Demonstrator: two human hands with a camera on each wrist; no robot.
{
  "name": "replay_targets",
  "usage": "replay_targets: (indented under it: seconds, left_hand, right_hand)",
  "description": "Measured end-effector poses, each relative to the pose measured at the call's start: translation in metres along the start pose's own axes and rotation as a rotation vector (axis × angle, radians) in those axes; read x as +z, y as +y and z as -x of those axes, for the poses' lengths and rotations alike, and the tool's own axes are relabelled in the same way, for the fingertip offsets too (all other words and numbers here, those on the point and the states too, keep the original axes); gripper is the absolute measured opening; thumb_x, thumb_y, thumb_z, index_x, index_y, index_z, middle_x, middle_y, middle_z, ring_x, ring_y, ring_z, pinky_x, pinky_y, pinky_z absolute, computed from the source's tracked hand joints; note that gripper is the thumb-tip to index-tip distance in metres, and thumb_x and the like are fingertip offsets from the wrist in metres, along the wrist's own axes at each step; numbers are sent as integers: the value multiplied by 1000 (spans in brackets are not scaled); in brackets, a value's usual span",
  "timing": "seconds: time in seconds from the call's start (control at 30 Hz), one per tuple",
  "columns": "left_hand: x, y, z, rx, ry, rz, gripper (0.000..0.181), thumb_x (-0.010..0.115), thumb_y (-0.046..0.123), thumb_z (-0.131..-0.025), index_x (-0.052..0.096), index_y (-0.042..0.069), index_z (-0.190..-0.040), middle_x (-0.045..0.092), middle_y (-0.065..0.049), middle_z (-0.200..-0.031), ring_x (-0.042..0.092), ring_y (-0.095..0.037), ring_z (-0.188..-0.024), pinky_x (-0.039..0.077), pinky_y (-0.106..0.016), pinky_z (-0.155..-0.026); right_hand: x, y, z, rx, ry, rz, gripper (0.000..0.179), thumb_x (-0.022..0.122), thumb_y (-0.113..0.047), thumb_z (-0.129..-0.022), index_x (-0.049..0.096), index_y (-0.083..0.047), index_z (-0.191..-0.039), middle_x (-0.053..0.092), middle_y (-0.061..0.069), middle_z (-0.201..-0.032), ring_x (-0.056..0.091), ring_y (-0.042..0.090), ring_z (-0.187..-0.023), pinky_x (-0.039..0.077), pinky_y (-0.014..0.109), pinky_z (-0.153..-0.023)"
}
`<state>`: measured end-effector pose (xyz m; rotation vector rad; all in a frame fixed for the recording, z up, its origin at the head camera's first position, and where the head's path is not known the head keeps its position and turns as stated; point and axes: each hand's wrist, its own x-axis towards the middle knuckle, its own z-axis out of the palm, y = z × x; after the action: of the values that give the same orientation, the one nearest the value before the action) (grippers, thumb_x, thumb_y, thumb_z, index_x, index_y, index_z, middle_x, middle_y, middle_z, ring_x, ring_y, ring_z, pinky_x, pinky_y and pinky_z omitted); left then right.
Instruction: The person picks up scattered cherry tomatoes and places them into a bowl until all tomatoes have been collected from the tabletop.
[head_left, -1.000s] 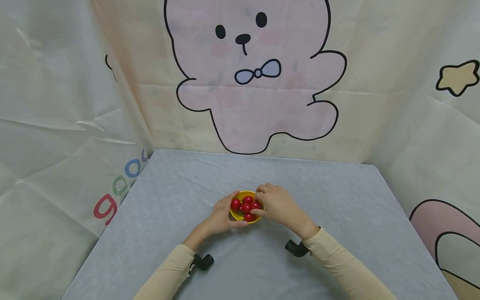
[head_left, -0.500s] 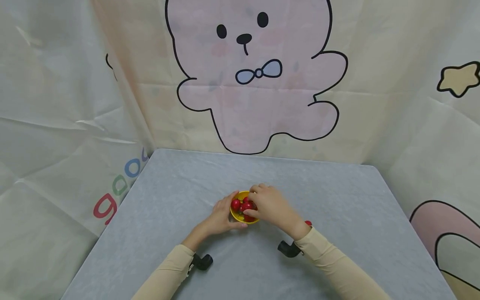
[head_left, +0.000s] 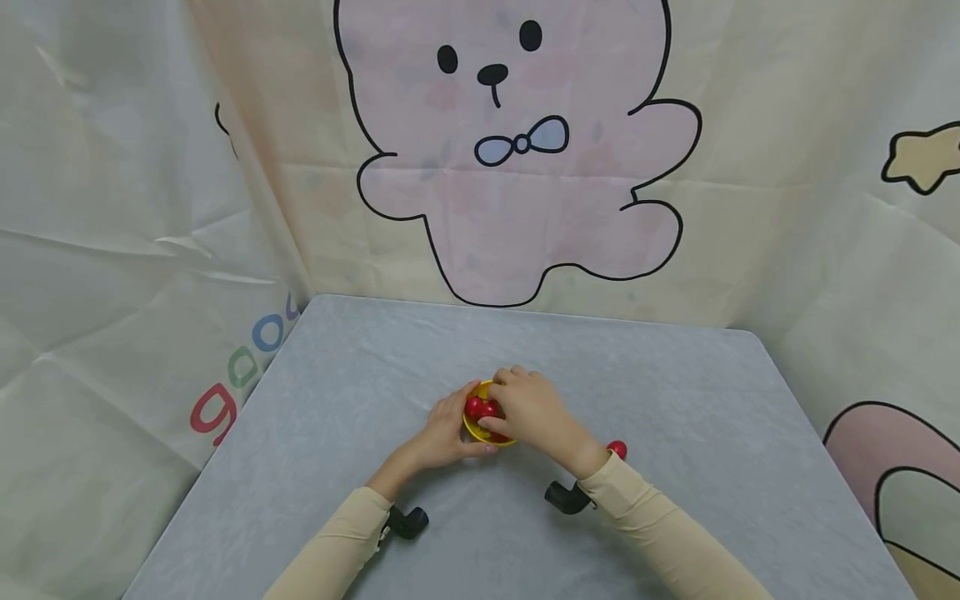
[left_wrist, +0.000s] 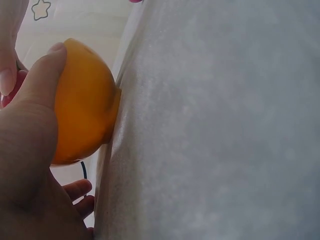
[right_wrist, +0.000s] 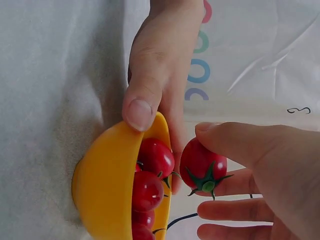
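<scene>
A yellow bowl (head_left: 475, 431) stands on the table with several cherry tomatoes (right_wrist: 148, 191) in it. My left hand (head_left: 441, 429) holds its left side, thumb on the near rim and fingers round the far side. The left wrist view shows the bowl's smooth outer wall (left_wrist: 85, 107) and its foot at the cloth. My right hand (head_left: 534, 410) is over the bowl's right part and hides some of its contents. In the right wrist view its thumb and index finger pinch a red tomato with a green calyx (right_wrist: 202, 165), just outside the bowl's mouth.
One more red tomato (head_left: 617, 449) lies on the grey table cloth (head_left: 675, 392) beside my right wrist, partly covered by the sleeve. Black wrist cameras (head_left: 567, 497) stick out from both cuffs. Printed curtains (head_left: 750, 208) close in the table at the back and sides.
My right hand has moved left, farther over the bowl, covering more tomatoes. The tomato on the table has come into view from behind the right wrist. My left hand keeps its hold.
</scene>
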<state>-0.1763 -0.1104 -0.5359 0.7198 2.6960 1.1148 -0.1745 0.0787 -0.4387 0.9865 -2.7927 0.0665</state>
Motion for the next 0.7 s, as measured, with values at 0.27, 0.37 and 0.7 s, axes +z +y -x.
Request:
replay_targets:
  seconds: [0.27,0.37,0.7]
  left_hand:
    - [1,-2,-1,-8,3,-5,111,76,55,-80,9,13,-159,30,-14,-160,29,-33,-147,20,-60,-119]
    - [2,-3,-2,3,12,-13,111,77,53,-80,10,12,-158,32,-14,-159,31,-32,-147,21,-59,-119]
    - [2,-2,-1,6,20,-4,109,79,48,-80,12,11,-158,35,-15,-157,33,-33,-145,22,-59,-119]
  right_hand:
    - [4,-3,-2,2,-21,18,44,73,-55,-83,75,-16,-103,70,3,-104,61,18,-88,56,35,-73]
    - [5,-4,-2,0,-26,10,45,74,-54,-82,75,-15,-104,70,4,-105,61,18,-88,55,36,-72]
    - [10,-6,-3,7,-19,-16,44,73,-54,-83,75,-15,-104,70,4,-104,61,19,-87,55,36,-72]
